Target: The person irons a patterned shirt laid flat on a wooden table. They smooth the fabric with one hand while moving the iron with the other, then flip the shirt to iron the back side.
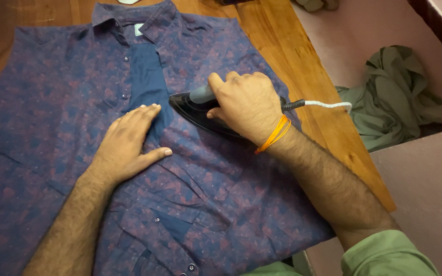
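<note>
A purple and blue patterned button shirt (52, 102) lies spread flat over a wooden table (292, 56), collar at the far end. My left hand (129, 143) presses palm-down on the shirt beside the button placket, fingers together. My right hand (246, 105) grips the handle of a black clothes iron (195, 110), whose pointed nose faces left and sits on the shirt's right front panel, just right of my left fingertips. An orange thread band circles my right wrist.
The iron's white cord (328, 105) trails right off the table edge. A crumpled green cloth (400, 97) lies on the floor to the right, below the table. More cloth shows at the top edge.
</note>
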